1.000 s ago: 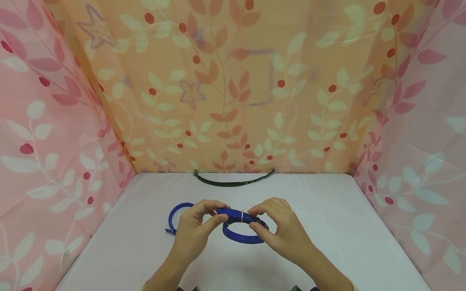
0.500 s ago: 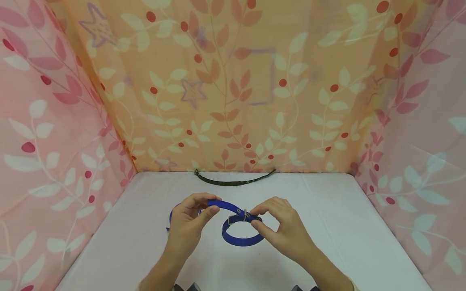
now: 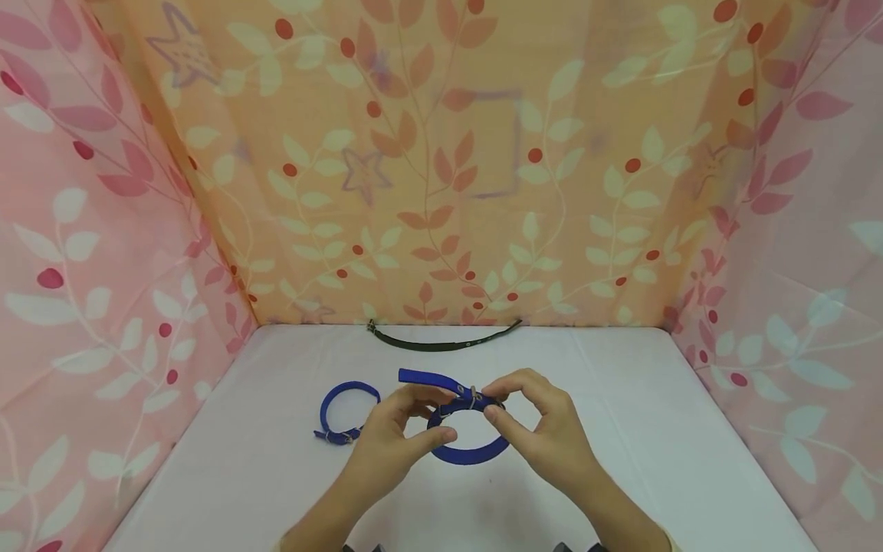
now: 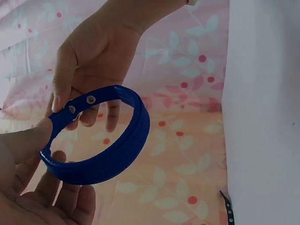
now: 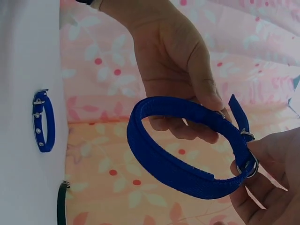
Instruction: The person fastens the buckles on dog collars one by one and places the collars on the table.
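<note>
The blue collar (image 3: 470,456) is held raised over the middle of the table (image 3: 662,437), bent into a loop. Its band is gripped by the left hand (image 3: 396,435) on the loop's left side, with the thumb towards the table's near edge and fingers curled behind the band. On the other side it is pinched between thumb and fingers by the right hand (image 3: 548,425), just beside a metal buckle (image 3: 474,396). The band's tail (image 3: 424,378) is left loose, pointed towards the table's left side. Metal eyelets (image 4: 91,99) are shown along the band in the left wrist view. A second collar (image 3: 339,438), also blue and looped, is laid on the left part of the table. A green strap (image 3: 434,346) is stretched in a shallow curve along the table's far edge. Behind that edge, an orange cloth (image 3: 441,153) printed with leaves is hung.
</note>
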`<state>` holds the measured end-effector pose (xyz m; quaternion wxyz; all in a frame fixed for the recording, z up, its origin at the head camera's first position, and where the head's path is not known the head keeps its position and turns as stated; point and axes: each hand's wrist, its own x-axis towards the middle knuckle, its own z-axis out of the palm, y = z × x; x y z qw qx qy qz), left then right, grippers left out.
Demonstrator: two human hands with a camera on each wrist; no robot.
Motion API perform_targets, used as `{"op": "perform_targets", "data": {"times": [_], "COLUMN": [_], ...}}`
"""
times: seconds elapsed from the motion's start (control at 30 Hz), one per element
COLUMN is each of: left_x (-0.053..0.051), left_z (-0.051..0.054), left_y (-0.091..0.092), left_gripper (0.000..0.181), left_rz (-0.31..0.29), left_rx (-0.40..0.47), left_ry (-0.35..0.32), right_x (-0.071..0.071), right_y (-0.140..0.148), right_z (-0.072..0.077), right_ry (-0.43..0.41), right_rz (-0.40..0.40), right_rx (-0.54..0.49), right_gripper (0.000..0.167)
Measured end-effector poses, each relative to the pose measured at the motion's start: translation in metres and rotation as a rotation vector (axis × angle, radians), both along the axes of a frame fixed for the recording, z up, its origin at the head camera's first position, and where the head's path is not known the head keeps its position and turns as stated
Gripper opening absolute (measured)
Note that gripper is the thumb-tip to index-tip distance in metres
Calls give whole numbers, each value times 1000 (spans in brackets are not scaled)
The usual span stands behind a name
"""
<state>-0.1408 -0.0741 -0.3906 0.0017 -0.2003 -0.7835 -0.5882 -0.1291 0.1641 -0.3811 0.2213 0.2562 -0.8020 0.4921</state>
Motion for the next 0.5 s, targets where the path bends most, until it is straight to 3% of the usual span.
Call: {"op": "perform_targets", "data": {"times": [0.17, 0.33, 0.5], "left_x": [1, 1, 2], "left_z": [-2, -4, -6], "left_y": [2, 1, 1], "left_gripper": [27, 23, 24], "left_rz": [-47, -93, -123], "left_rx": [9, 65, 67], "left_ry": [52, 134, 195], "right_x": [1, -1, -2], "right_y": [1, 1, 0], "right_z": [0, -2, -2], "right_ry": [-17, 55, 132], "right_rz": [72, 129, 124], "right_rx": [15, 45, 90], "right_gripper": [34, 43, 46]}}
